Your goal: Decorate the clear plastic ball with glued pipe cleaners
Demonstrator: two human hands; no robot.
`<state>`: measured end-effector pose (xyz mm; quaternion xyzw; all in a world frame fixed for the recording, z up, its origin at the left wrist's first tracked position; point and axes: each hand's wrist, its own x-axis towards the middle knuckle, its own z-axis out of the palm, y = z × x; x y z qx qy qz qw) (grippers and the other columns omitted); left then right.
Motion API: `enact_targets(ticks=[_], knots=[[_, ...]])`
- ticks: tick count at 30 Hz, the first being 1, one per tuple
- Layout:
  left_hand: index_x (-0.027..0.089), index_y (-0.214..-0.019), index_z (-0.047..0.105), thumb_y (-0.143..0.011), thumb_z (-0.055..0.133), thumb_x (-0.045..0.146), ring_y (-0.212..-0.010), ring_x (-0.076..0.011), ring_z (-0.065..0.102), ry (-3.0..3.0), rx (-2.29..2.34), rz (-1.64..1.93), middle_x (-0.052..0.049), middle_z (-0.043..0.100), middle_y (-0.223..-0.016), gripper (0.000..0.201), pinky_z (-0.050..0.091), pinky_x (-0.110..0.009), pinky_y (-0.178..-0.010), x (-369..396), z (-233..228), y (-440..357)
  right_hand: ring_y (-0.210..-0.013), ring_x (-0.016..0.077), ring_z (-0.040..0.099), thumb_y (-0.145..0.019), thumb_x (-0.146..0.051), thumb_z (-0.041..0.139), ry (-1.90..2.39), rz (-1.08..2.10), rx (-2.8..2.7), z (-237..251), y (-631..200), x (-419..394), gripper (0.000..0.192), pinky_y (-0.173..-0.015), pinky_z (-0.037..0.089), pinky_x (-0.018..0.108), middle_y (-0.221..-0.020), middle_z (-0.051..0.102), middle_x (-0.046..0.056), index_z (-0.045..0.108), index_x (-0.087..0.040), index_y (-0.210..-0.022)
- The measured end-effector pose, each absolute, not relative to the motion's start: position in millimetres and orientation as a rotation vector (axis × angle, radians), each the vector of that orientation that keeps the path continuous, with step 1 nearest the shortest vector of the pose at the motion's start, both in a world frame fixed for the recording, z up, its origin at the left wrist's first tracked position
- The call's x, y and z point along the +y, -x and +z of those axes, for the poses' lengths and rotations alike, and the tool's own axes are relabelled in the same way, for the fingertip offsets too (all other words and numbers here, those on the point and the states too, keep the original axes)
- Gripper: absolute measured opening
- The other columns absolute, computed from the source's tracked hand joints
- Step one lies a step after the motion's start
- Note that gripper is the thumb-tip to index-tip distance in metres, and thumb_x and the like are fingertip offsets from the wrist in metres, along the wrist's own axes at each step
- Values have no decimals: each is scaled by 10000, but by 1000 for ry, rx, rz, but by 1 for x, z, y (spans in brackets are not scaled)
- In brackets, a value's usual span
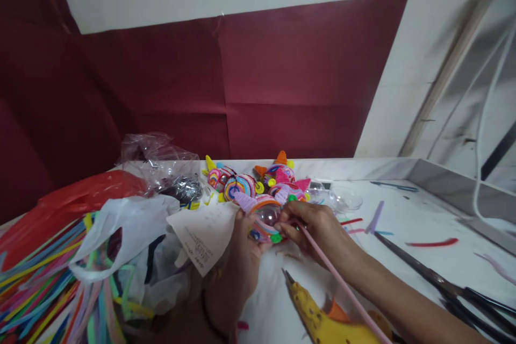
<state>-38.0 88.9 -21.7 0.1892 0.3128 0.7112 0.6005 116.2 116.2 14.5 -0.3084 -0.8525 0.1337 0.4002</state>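
Ball (268,216), clear plastic, at centre frame just below the middle, partly wrapped in coloured pipe cleaner: lilac band over the top, orange under it, green and blue buttons at the lower edge. Clear patch in the middle not yet covered, so by the look of it wrapping about halfway, decoration still to finish. Cupped from the left by left hand (242,258), fingers curled round its side and underside. Pinched at the right edge by right hand (316,226), fingertips closed narrow on the end of a pink stem (342,285) running down toward lower right of frame.

Just behind, toward the back of the table (403,215), a row of finished balls (237,185), fully wound in rainbow coils with ears and buttons. Right of those, empty clear halves (342,199). Below the hands, at bottom centre, yellow glue gun (318,320), nozzle pointing up toward the ball, lying untouched. At left, white bag (124,226), paper slip (201,236), and a heap of loose stems (36,285) in lower left. Scraps (431,242) and dark scissors (443,285) at right.
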Motion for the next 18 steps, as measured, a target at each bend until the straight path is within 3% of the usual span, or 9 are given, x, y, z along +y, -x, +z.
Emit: enact_targets(ticks=[8,13,18], knots=[[258,-1175,607,-712,729,269,-982,-245,667,-418,749,1644,-66,696,-1107,479,555,-395,-832,88,-19,38,-489,105,546,-818,-169,535,837,331,-2153,25,-115,112,108,-503,392,207,-606,637,-13,610,-188,-743],[270,-1074,646,-724,721,259,-903,-198,652,-419,769,1674,-15,701,-1029,359,541,-374,-849,87,-18,37,-519,124,585,-775,-177,536,878,423,-2125,32,-116,112,101,-517,423,220,-622,667,1,610,-197,-708],[259,-1074,667,-704,730,241,-918,-218,664,-414,750,1690,-35,707,-1032,375,549,-405,-855,88,-16,35,-500,126,555,-770,-212,552,911,481,-2142,36,-118,115,56,-484,405,218,-607,653,1,605,-194,-768]])
